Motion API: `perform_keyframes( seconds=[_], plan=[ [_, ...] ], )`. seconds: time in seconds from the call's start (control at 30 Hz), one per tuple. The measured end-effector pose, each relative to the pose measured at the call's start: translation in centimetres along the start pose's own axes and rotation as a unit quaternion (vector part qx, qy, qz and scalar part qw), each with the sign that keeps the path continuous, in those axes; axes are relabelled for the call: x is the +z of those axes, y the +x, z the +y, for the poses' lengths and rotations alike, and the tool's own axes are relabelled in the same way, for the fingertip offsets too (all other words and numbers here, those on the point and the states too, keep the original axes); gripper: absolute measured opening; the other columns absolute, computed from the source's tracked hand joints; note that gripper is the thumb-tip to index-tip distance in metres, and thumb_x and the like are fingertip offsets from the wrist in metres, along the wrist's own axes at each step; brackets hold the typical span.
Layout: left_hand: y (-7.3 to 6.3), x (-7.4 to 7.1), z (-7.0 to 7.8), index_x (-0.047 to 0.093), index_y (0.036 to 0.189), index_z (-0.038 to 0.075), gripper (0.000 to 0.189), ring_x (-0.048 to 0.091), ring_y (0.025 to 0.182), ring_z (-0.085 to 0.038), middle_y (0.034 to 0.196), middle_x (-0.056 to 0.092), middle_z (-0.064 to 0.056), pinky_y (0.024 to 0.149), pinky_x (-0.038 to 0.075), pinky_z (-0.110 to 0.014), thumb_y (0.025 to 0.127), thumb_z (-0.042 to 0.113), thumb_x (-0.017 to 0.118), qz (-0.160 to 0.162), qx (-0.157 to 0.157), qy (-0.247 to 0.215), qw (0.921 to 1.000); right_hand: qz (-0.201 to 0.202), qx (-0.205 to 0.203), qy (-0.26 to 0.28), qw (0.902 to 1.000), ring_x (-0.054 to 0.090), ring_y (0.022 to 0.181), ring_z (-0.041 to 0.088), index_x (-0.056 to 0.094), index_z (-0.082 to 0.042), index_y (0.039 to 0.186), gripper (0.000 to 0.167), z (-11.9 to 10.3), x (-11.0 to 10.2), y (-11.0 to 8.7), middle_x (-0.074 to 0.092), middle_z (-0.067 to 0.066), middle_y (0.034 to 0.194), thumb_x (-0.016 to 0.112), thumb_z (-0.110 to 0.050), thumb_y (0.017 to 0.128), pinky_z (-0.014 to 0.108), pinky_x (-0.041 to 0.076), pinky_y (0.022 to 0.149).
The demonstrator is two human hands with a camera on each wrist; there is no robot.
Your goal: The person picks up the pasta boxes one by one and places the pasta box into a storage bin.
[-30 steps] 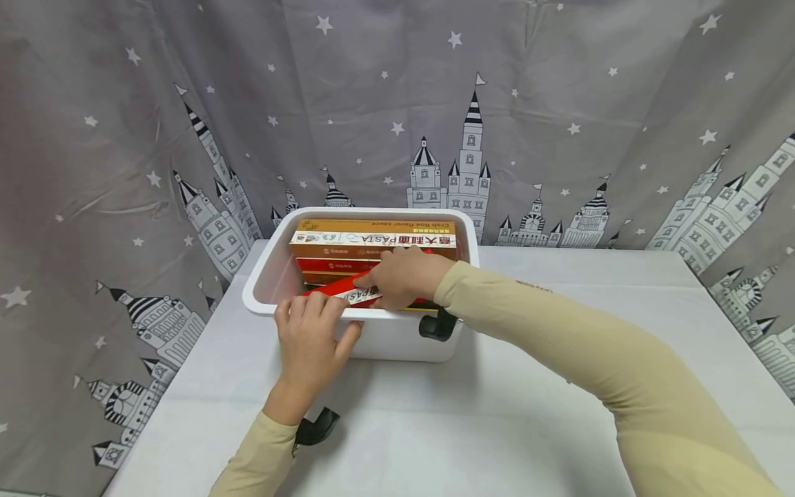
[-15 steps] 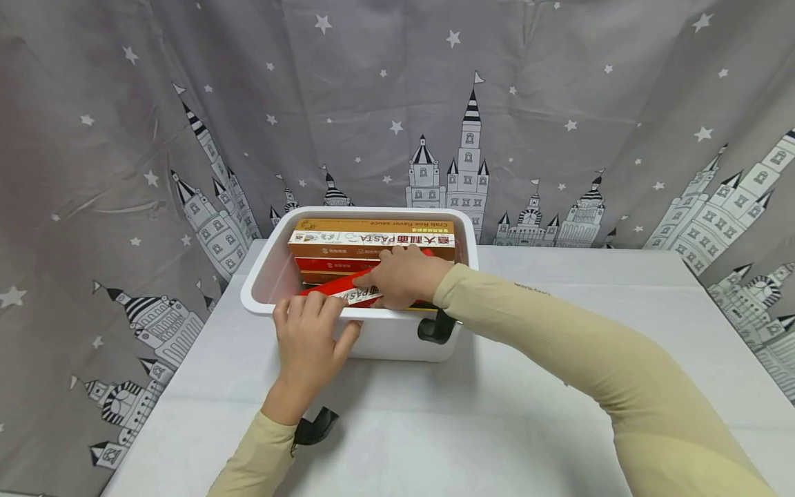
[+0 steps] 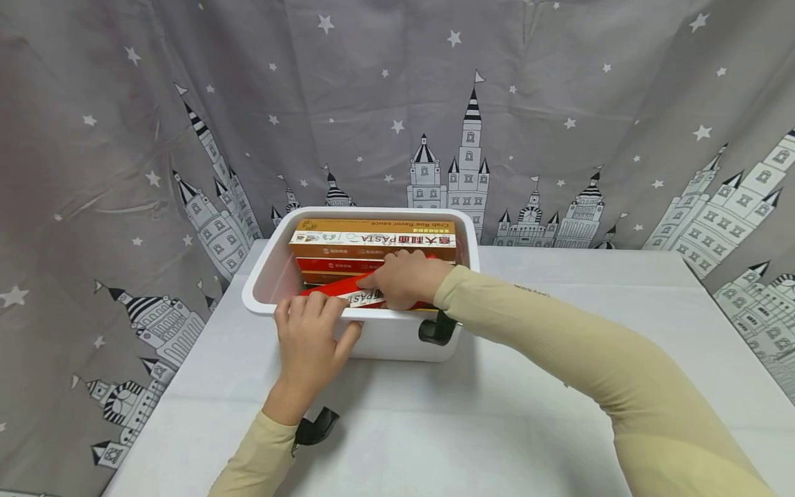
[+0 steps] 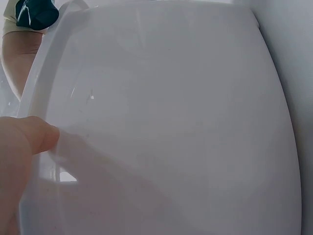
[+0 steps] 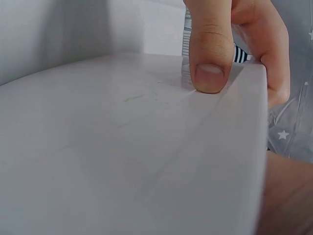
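Note:
A white plastic bin (image 3: 391, 338) holds several pasta boxes standing on edge. One red pasta box with a white PASTA label (image 3: 363, 299) lies at a slant along the front, partly covered by both hands. My right hand (image 3: 410, 277) reaches into the bin and grips this box; its thumb is mostly hidden. At the front-left rim, my left hand (image 3: 310, 338) pinches the bin wall, fingers over the edge and thumb outside. That left thumb (image 4: 45, 136) rests on the outer wall in the left wrist view, and the right wrist view shows it too.
Behind the slanted box, brown, red and white boxes (image 3: 373, 239) fill the back of the bin. The bin stands on a white-covered table (image 3: 528, 428), with a grey castle-print curtain (image 3: 385, 103) behind. A black wrist mount (image 3: 437, 327) is close to the bin's front wall.
My right hand has slid slightly right along the red box, exposing a little more of its label. The left hand and the bin stay in place.

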State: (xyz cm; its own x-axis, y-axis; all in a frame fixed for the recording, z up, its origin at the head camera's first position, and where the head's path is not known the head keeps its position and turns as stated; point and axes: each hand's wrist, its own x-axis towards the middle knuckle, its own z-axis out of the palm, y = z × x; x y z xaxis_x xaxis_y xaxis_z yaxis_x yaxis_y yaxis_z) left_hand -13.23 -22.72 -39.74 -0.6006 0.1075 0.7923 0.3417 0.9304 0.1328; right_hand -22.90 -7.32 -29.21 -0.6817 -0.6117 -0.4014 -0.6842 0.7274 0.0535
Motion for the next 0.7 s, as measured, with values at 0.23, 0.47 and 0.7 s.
perform_keyframes(
  seconds=[0.23, 0.47, 0.7],
  plan=[
    [0.0, 0.0, 0.0, 0.065, 0.09, 0.006, 0.017, 0.053, 0.087, -0.037, 0.087, 0.06, -0.016, 0.091, 0.034, -0.057, 0.083, 0.021, 0.066, 0.001, 0.002, 0.001, 1.0, -0.01, -0.005, 0.032, 0.9994, 0.05, 0.125, 0.032, 0.039, -0.043, 0.155, 0.064, 0.4, 0.3, 0.0, 0.054, 0.013, 0.146, 0.056, -0.018, 0.098, 0.05, 0.043, 0.108],
    [0.1, 0.1, 0.0, 0.064, 0.09, 0.007, 0.019, 0.052, 0.086, -0.037, 0.086, 0.06, -0.015, 0.092, 0.033, -0.057, 0.085, 0.025, 0.061, 0.001, 0.003, 0.004, 1.0, -0.015, -0.009, 0.092, 0.9956, 0.06, 0.105, 0.028, 0.041, -0.043, 0.153, 0.062, 1.0, 1.1, 0.2, 0.061, 0.008, 0.135, 0.052, -0.013, 0.1, 0.031, 0.044, 0.069],
    [0.0, 0.1, 0.0, 0.065, 0.091, 0.007, 0.018, 0.052, 0.086, -0.036, 0.086, 0.06, -0.015, 0.092, 0.034, -0.057, 0.084, 0.023, 0.062, 0.002, 0.0, 0.001, 1.0, -0.012, -0.033, 0.105, 0.9939, 0.061, 0.1, 0.025, 0.042, -0.039, 0.154, 0.057, 1.4, 1.7, 0.3, 0.065, 0.006, 0.128, 0.046, -0.012, 0.104, 0.029, 0.041, 0.066]
  ],
)
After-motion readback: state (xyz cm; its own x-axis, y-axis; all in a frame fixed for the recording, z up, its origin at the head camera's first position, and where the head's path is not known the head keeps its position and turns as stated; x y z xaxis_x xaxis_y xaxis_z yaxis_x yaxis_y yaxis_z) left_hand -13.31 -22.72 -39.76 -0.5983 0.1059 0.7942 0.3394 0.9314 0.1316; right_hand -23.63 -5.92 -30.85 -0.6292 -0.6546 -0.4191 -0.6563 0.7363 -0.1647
